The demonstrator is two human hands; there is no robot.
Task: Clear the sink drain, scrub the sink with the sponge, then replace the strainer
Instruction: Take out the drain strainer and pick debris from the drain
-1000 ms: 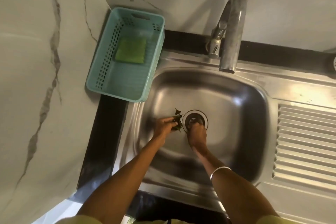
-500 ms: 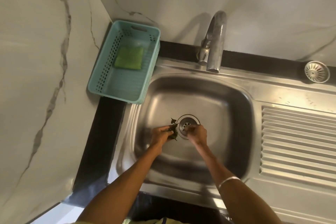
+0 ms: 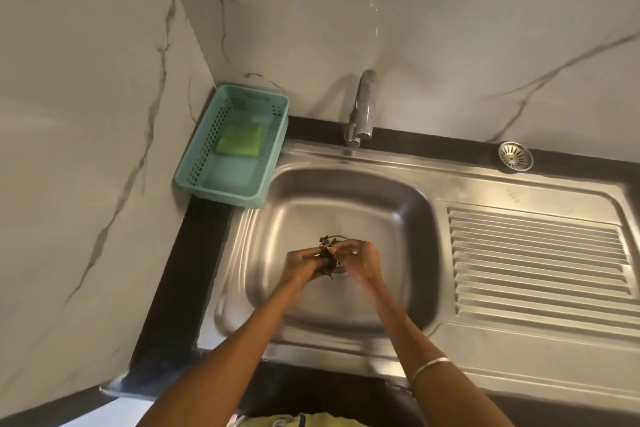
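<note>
At the far left, a pale marble-patterned wall [image 3: 86,149] with grey veins meets a black tabletop [image 3: 194,253] in the corner. On that tabletop, against the corner, sits a teal perforated plastic basket [image 3: 207,163], and a flat green rectangular sponge [image 3: 239,144] lies inside it toward the back. Just right of the basket is the square stainless steel sink basin [image 3: 346,204], the basket's right edge overlapping its rim. A curved chrome tap [image 3: 362,107] stands behind the basin at the wall.

Low in the basin, the left hand [image 3: 301,265] has its fingers [image 3: 313,255] pinched around a clump of dark wet leafy debris [image 3: 325,255], held over the round metal drain opening [image 3: 337,269], which the hands mostly hide. The right hand [image 3: 360,263] is just beside it, its fingers [image 3: 341,248] curled narrowly and touching the same clump; motion blur makes it unclear whether they grip it. A thin silver bangle [image 3: 429,366] circles the right forearm.

Right of the basin is the ribbed steel draining board [image 3: 536,260]. Behind it, on the black tabletop at the wall, the round slotted metal strainer [image 3: 515,156] lies well apart from the drain.
</note>
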